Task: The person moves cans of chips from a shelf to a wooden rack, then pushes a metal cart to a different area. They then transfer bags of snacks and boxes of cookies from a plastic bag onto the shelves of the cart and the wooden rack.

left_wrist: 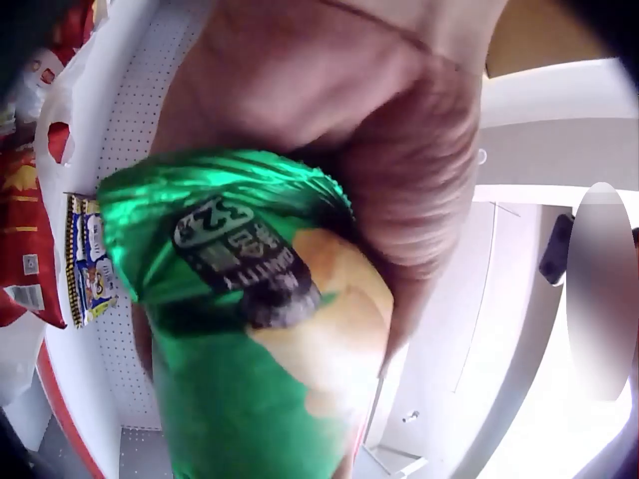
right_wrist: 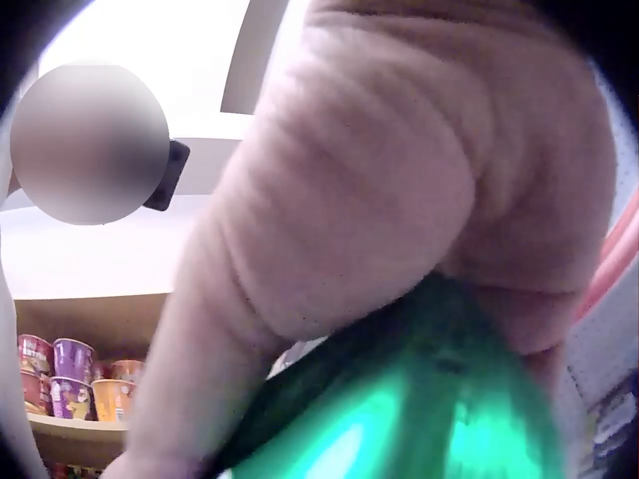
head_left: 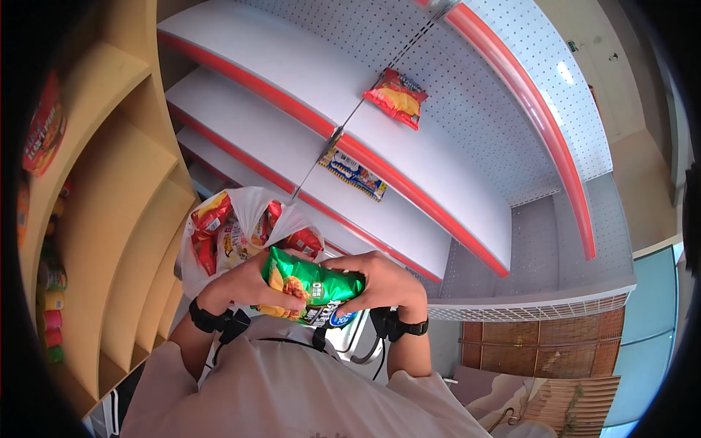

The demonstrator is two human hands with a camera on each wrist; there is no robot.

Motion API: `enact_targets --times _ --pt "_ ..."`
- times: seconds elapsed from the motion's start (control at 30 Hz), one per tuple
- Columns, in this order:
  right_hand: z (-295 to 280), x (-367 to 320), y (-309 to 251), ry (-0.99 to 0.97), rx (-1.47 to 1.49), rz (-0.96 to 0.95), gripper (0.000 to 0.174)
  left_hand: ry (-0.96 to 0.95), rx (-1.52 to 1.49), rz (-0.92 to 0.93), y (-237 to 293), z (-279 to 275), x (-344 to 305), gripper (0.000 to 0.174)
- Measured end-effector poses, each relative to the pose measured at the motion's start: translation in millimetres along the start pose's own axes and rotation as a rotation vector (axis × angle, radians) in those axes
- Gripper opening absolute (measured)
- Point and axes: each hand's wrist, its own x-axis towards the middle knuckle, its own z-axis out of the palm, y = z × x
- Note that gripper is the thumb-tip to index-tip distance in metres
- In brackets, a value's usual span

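Observation:
A green snack bag [head_left: 315, 285] is held level in front of the chest. The left hand [head_left: 252, 283] grips its left end with the thumb across the front, and the right hand [head_left: 387, 283] grips its right end. Seen from the left wrist, the left hand [left_wrist: 329, 110] covers the top edge of the green bag [left_wrist: 250, 349]. In the right wrist view, the right hand [right_wrist: 369, 180] curls over the shiny green bag [right_wrist: 399, 399]; its fingertips are mostly hidden. Beside the left hand is a white plastic bag [head_left: 252, 208] with red snack packs inside.
White shelves with red edges [head_left: 292, 106] stand ahead, bearing a red snack bag [head_left: 398, 98] and a blue and yellow pack [head_left: 353, 174]. Wooden shelving [head_left: 117, 190] at the left holds cups and other goods. A wire basket edge [head_left: 526, 309] is at the right.

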Motion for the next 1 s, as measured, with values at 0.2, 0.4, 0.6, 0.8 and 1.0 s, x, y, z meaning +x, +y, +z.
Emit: enact_targets --times 0.2,0.4,0.6,0.8,1.0 --pt "3.2 1.8 29.5 1.111 0.051 0.029 0.09 0.675 -0.73 0.203 -10.3 4.5 17.5 0.028" --pt "57.3 32.7 22.5 0.676 0.762 -0.169 0.073 0.69 -0.542 0.3 -26.7 39.8 46.7 0.026" --pt "-0.4 19.8 28.6 1.04 0.914 -0.09 0.061 0.473 -0.506 0.425 0.9 29.5 47.1 0.033" --pt "-170.1 -11.1 95.4 1.208 0.59 0.013 0.058 0.603 -0.239 0.1 -64.7 -49.6 -10.7 0.019" --pt "-233.0 8.4 171.5 1.13 0.601 0.439 0.044 0.798 -0.238 -0.037 -88.9 -64.1 -50.4 0.015"
